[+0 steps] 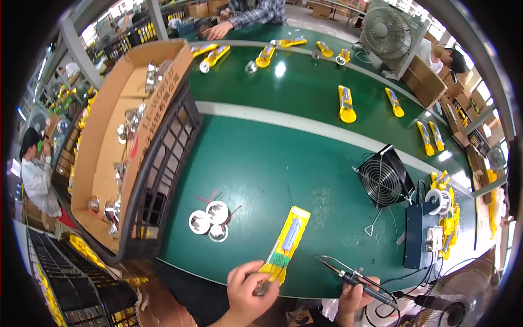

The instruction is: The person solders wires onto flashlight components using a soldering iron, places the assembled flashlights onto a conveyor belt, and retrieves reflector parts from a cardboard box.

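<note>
My left hand [248,294] grips the lower end of a yellow plastic housing [299,217], tilted over the green bench near its front edge. Inside the housing lie a blue cylindrical battery [292,233] and a small green circuit board [280,259]. Something shiny shows between the left fingers, too covered to name. In my right hand [355,298] is a soldering iron [373,295], its tip pointing up and left, apart from the housing. Left of the housing, three silver reflector cups [217,212] stand clustered on the bench, with red and dark wires.
A cardboard box [103,136] of reflectors rests on a black crate [163,174] at left. At right are a black fan [383,180] and a dark blue unit with a solder spool [437,201]. Beyond, yellow housings lie on a green conveyor [294,90]; a co-worker's hand [219,30] is there.
</note>
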`<control>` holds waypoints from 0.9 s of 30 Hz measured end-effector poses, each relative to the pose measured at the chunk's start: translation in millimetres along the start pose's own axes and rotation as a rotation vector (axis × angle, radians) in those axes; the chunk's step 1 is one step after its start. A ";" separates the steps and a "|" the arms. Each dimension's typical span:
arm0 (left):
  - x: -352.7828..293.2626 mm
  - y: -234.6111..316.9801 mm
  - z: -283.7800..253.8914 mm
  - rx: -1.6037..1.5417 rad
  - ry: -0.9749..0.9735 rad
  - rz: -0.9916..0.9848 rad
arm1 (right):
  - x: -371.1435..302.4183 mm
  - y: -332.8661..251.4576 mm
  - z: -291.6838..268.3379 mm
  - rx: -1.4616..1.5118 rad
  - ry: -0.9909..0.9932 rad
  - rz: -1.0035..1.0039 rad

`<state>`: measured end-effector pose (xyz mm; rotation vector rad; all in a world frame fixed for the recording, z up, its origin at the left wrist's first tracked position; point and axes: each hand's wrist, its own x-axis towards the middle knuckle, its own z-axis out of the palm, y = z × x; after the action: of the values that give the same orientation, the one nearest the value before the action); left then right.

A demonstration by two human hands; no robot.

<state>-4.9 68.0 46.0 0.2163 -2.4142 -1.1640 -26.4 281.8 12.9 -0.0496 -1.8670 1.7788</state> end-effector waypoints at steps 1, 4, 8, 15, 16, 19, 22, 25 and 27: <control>-0.5 6.1 -4.2 0.035 -0.089 -0.025 | 1.9 0.0 -2.0 0.044 -0.008 0.007; 15.1 13.0 -6.0 0.117 -0.252 0.058 | 5.1 0.2 -12.0 0.116 0.039 0.046; 64.7 11.7 13.9 0.163 -0.359 -0.070 | 2.4 3.6 -23.8 0.197 0.093 0.059; 269.2 -23.5 126.8 0.256 -0.198 0.110 | 6.2 -2.5 -34.9 0.229 0.107 0.402; 302.5 -28.2 147.5 0.259 -0.194 0.090 | 7.7 -2.5 -32.9 0.272 0.093 0.405; 390.3 -41.3 204.9 0.352 -0.054 0.204 | 16.4 -3.2 -31.2 0.215 0.113 0.439; 449.3 -46.0 250.6 0.407 -0.012 0.148 | 25.9 -4.2 -29.7 0.168 0.129 0.462; 467.3 -40.5 273.5 0.670 0.230 0.317 | 32.2 -4.7 -28.2 0.150 0.156 0.475; 458.5 -29.6 284.6 0.851 0.422 0.427 | 33.9 -4.0 -27.0 0.134 0.169 0.479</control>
<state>-543.7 99.6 18.2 0.1644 -2.2537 0.1282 -42.6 319.2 28.0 -0.6233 -1.7047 2.1314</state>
